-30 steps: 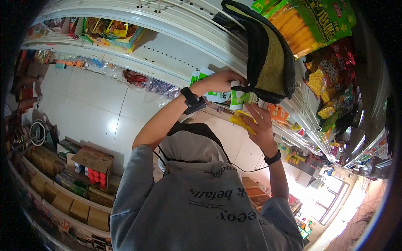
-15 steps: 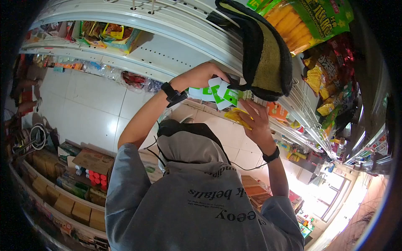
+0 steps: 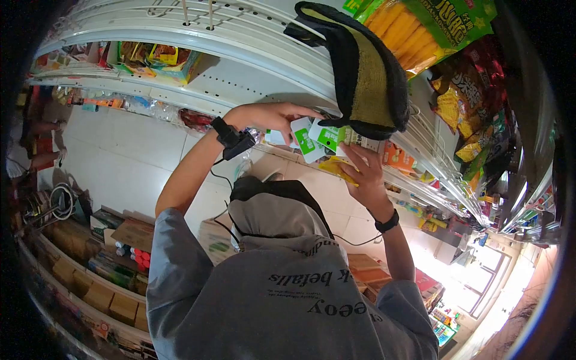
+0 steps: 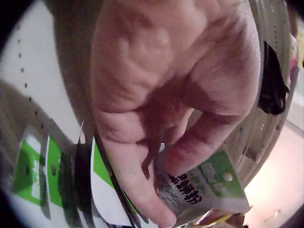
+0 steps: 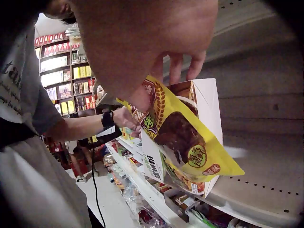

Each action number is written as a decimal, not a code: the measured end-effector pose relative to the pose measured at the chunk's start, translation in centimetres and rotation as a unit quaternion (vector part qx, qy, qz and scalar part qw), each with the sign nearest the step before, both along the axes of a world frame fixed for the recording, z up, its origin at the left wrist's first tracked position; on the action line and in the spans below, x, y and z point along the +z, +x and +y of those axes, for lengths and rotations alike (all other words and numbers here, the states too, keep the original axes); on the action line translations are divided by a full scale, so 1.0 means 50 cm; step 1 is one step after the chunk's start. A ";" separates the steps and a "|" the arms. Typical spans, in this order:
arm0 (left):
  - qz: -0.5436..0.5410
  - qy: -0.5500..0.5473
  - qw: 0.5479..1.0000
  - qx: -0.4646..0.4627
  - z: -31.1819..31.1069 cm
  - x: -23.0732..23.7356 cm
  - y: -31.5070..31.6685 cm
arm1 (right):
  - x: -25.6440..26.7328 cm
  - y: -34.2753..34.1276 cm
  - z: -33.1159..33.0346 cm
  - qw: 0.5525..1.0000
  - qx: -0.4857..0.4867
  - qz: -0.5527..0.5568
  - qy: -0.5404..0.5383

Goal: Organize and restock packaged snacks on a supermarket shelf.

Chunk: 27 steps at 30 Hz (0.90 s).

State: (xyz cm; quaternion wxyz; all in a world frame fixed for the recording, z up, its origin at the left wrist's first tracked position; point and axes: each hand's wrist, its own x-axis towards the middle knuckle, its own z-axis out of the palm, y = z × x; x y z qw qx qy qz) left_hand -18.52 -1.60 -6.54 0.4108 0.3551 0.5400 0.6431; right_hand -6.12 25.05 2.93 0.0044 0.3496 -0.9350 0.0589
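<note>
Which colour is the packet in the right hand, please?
The packet is mostly yellow; the right wrist view shows it best.

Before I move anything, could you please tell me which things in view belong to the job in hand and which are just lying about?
In the job, it seems:
- green-and-white packets, at the left hand
- yellow packet, held by the right hand

Apparently just lying about:
- large green snack bag
- red snack bags
- brown cartons

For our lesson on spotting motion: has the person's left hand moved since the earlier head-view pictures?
Yes. In the head view, the left hand has moved towards the picture's left, farther from the large green snack bag.
</note>
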 end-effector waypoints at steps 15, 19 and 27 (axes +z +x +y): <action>-0.073 -0.003 0.939 0.337 0.093 0.004 0.092 | -0.015 0.003 -0.016 0.999 -0.015 0.013 -0.034; -0.129 0.030 0.957 0.257 0.065 0.018 0.069 | -0.014 0.008 -0.013 0.999 -0.021 0.009 -0.033; 0.009 0.031 0.980 0.199 -0.019 -0.026 0.010 | -0.015 0.006 -0.001 0.999 -0.034 -0.004 -0.027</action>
